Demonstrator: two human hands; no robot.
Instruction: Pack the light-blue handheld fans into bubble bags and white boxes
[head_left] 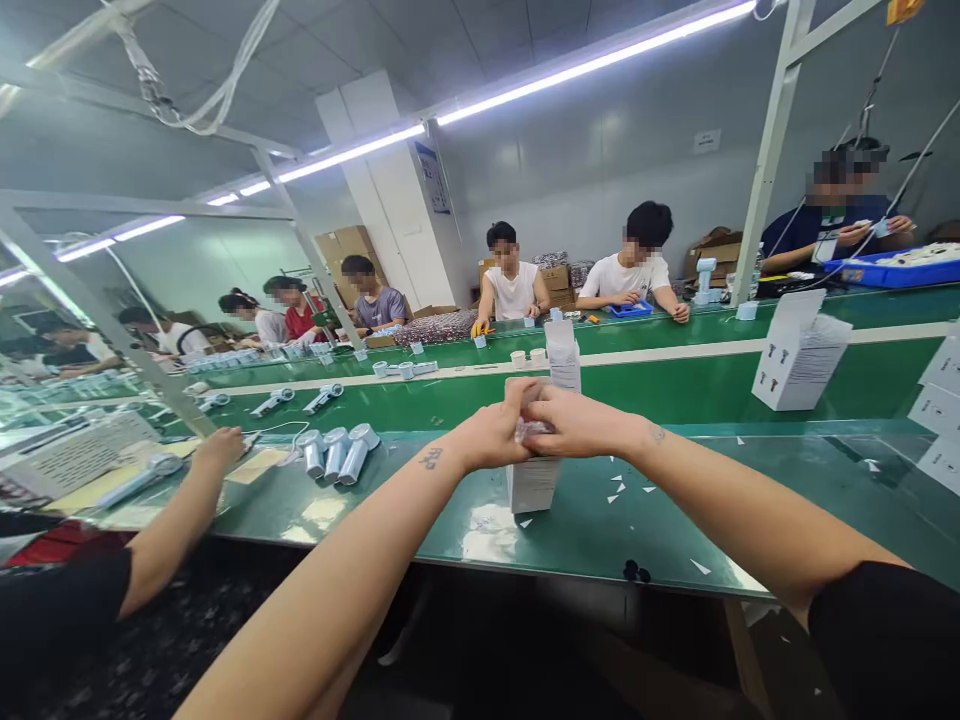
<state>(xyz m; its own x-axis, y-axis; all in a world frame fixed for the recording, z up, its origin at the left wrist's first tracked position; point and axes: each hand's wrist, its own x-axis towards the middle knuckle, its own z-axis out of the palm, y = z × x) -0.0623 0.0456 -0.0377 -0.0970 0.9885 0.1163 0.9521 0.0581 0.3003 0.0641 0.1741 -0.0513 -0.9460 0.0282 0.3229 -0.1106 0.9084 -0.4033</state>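
A white cardboard box (534, 488) stands upright on the green tabletop in front of me, its tall flap (563, 358) raised at the back. Over its open top my left hand (496, 430) and my right hand (576, 422) meet, fingers curled toward each other. Between them shows a crumpled clear plastic wrap (532, 430), and both hands are closed on it. What lies inside the wrap, and how deep it sits in the box, is hidden by my fingers.
Another open white box (801, 355) stands on the right, with stacked white boxes (941, 410) at the edge. Light-blue appliance bodies (341, 455) lie to the left, near a co-worker's hand (219, 450). White paper scraps (619, 490) litter the table. Several people work across the green conveyor (660, 375).
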